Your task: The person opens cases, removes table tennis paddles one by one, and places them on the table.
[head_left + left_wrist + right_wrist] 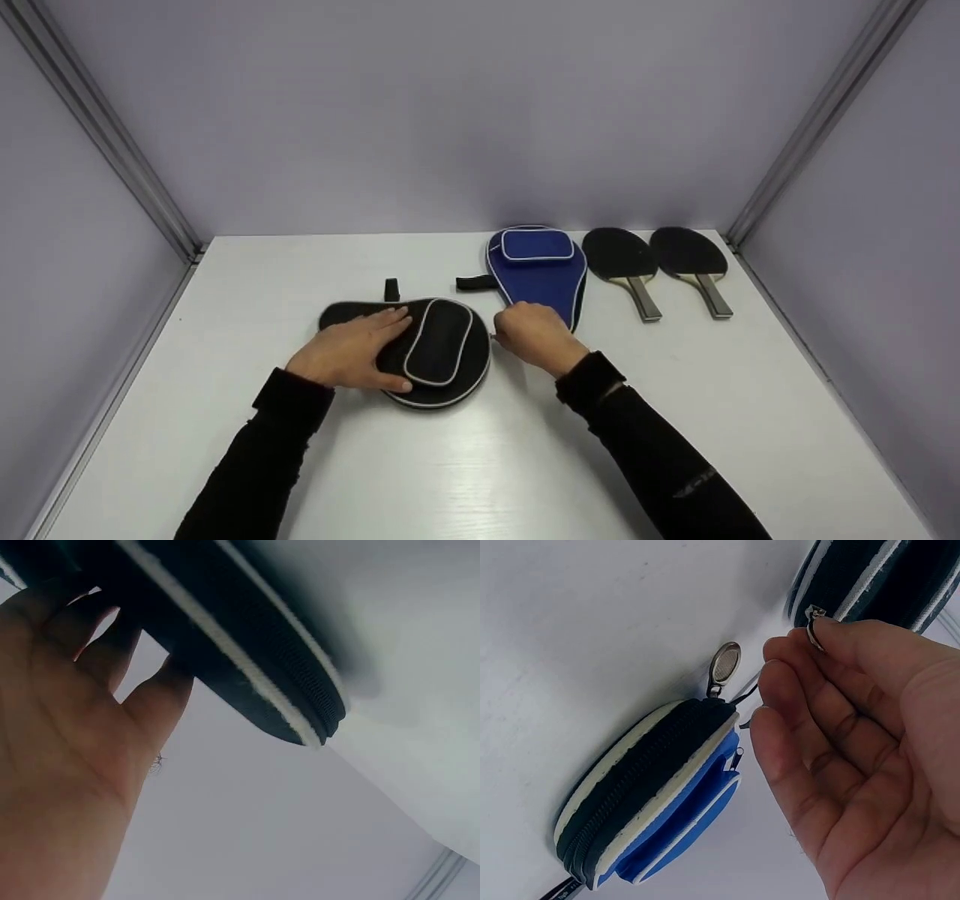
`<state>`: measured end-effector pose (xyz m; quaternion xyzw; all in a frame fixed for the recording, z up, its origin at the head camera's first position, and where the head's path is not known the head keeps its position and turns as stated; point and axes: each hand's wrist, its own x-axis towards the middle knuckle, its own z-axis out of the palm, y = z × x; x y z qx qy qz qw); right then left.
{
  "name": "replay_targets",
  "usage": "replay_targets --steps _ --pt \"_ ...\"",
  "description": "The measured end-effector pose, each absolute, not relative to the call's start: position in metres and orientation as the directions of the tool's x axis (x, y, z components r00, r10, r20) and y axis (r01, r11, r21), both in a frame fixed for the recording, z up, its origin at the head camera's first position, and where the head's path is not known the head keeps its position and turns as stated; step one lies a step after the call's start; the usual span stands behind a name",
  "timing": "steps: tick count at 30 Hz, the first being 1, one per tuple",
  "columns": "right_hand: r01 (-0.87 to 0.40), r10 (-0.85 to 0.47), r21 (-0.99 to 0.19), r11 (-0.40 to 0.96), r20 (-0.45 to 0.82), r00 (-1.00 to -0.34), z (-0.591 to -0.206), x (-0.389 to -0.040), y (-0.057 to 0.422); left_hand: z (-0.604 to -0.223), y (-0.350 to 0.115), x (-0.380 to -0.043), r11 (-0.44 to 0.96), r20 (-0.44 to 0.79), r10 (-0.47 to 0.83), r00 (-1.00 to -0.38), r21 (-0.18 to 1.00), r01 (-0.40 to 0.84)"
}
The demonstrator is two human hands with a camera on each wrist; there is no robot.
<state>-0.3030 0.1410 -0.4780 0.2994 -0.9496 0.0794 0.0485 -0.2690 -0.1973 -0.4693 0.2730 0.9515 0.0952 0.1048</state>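
Note:
A black paddle case (390,360) with white piping and a raised pocket lies sideways on the white table. My left hand (351,351) rests flat on it, fingers spread across its top beside the pocket. At the case's rounded right end my right hand (536,337) pinches a small metal zipper pull (812,630) between thumb and curled fingers. The case's zipper edge (289,652) shows in the left wrist view. Just behind the right hand lies a blue paddle case (536,274), its lower end partly hidden by that hand. Its own metal zipper pull (724,664) hangs free.
Two table tennis paddles (619,255) with black faces and pale handles lie side by side right of the blue case. Short black straps (476,283) stick out from both cases. Pale walls (480,112) enclose the table (450,480) at the back and sides.

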Motion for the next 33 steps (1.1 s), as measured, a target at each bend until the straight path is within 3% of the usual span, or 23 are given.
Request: replay_targets --steps 11,33 --pt "-0.601 -0.584 -0.134 0.788 0.146 -0.799 -0.478 -0.301 0.146 -0.476 -0.193 -0.27 0.845 -0.118 0.528 -0.841 0.173 0.506" --pt "-0.651 -0.628 -0.102 0.752 0.191 -0.755 -0.484 -0.286 0.144 -0.478 -0.186 -0.278 0.888 -0.1 0.444 -0.891 0.185 0.421"
